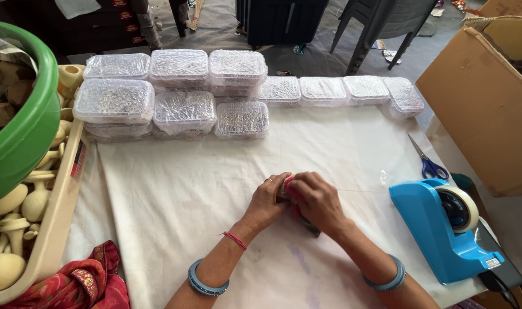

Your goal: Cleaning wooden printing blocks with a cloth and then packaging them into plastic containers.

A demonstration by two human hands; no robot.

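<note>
My left hand [268, 197] and right hand [318, 201] close together around a small pink-edged packet [289, 189] pinched between them; mostly hidden, it seems light and stiff, best gripped by its ends.

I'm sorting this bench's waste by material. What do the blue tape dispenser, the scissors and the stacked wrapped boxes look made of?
Tape dispenser: smooth glossy moulded blue body, likely plastic. Scissors: grey shiny blades, probably metal, with blue handles that look plastic. Wrapped boxes: dimpled clear film, apparently bubble wrap, over clear containers.
</note>
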